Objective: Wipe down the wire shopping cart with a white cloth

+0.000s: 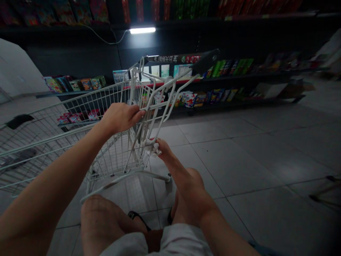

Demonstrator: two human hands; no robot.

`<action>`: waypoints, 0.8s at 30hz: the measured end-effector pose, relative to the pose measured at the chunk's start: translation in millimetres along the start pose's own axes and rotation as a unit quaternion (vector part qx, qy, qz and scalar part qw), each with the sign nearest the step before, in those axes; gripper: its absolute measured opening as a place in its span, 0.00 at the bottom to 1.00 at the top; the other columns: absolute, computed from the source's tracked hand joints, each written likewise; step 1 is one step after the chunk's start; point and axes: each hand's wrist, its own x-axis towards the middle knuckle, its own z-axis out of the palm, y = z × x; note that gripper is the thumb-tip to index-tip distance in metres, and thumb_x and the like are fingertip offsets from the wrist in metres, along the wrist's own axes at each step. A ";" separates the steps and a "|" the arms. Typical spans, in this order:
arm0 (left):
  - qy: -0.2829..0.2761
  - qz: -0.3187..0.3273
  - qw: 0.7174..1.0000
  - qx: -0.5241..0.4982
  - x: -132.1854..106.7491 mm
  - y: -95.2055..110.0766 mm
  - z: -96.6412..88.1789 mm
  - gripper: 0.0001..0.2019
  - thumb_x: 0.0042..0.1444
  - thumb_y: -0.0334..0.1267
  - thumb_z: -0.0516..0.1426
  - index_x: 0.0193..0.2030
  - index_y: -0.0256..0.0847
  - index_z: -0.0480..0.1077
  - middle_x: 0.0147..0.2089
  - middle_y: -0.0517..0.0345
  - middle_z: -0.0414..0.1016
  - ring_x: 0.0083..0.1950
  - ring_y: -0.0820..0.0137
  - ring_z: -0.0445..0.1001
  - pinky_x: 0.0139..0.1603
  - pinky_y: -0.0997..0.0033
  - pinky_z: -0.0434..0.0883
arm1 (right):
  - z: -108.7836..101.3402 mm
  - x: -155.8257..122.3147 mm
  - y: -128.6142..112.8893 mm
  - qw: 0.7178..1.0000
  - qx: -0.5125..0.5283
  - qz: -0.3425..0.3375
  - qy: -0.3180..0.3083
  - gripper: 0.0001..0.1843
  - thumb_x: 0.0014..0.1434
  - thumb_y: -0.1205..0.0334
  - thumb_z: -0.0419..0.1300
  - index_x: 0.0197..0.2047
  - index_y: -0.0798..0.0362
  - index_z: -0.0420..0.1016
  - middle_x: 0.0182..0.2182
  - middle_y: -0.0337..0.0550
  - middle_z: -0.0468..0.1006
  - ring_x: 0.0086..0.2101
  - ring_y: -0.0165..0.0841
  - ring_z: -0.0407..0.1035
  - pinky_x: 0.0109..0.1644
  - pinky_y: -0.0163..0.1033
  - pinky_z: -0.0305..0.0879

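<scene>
Head view: the left hand (121, 117) grips the folding wire panel (140, 103) of a wire shopping cart (113, 153) at frame centre, apparently bracing it, while the right hand (161, 147), fingers closed, pinches a crumpled white scrap (154, 150) at the panel's lower edge.

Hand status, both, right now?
Left hand: closed, gripping the wire shopping cart at its back panel.
Right hand: closed on a small white item at the cart; cannot tell what it is.
</scene>
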 end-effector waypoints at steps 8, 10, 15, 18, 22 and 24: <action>-0.021 0.018 1.000 0.011 -21.5 -11.0 -10.6 0.31 0.65 0.56 0.34 0.37 0.40 0.73 0.28 0.51 0.74 0.30 0.64 0.72 0.30 0.66 0.54 | -5.1 5.2 -59.8 0.985 0.145 -0.051 0.073 0.06 0.47 0.59 0.58 0.30 0.51 0.70 0.20 0.31 0.72 0.20 0.25 0.66 0.26 0.30 0.64; -0.023 0.018 0.999 0.012 -26.9 -14.6 -12.2 0.31 0.64 0.56 0.34 0.36 0.41 0.72 0.28 0.51 0.74 0.30 0.65 0.72 0.29 0.66 0.53 | 3.2 12.9 -92.0 0.966 0.191 -0.136 0.104 0.06 0.51 0.59 0.57 0.34 0.49 0.71 0.24 0.32 0.75 0.26 0.25 0.71 0.30 0.31 0.68; -0.006 0.030 1.000 -0.001 -38.1 -27.0 -12.3 0.29 0.65 0.56 0.35 0.32 0.42 0.69 0.25 0.53 0.72 0.27 0.67 0.69 0.28 0.67 0.53 | 51.2 28.5 -123.4 0.961 0.178 -0.204 0.061 0.10 0.55 0.52 0.55 0.36 0.48 0.70 0.29 0.34 0.76 0.32 0.26 0.73 0.34 0.31 0.70; 0.007 0.042 0.999 -0.024 -43.9 -34.8 -10.9 0.28 0.65 0.56 0.36 0.29 0.42 0.67 0.24 0.54 0.70 0.25 0.68 0.68 0.28 0.68 0.54 | 67.2 23.6 -88.9 0.975 0.153 -0.155 0.039 0.11 0.49 0.52 0.61 0.34 0.49 0.71 0.22 0.31 0.71 0.22 0.24 0.65 0.24 0.29 0.63; 0.013 0.054 0.998 -0.031 -52.5 -47.9 -5.9 0.27 0.65 0.55 0.36 0.28 0.42 0.66 0.24 0.53 0.71 0.25 0.68 0.68 0.28 0.68 0.56 | 54.4 1.6 -19.9 0.995 0.067 -0.073 0.034 0.13 0.44 0.56 0.65 0.35 0.49 0.75 0.15 0.26 0.63 0.16 0.22 0.55 0.19 0.27 0.51; 0.011 0.056 0.998 -0.025 -57.4 -56.3 -3.7 0.28 0.64 0.55 0.36 0.29 0.42 0.67 0.25 0.51 0.73 0.26 0.67 0.69 0.29 0.68 0.57 | 40.4 -8.7 1.5 0.999 -0.015 -0.050 0.000 0.13 0.42 0.60 0.64 0.35 0.51 0.77 0.14 0.27 0.63 0.16 0.22 0.54 0.19 0.28 0.49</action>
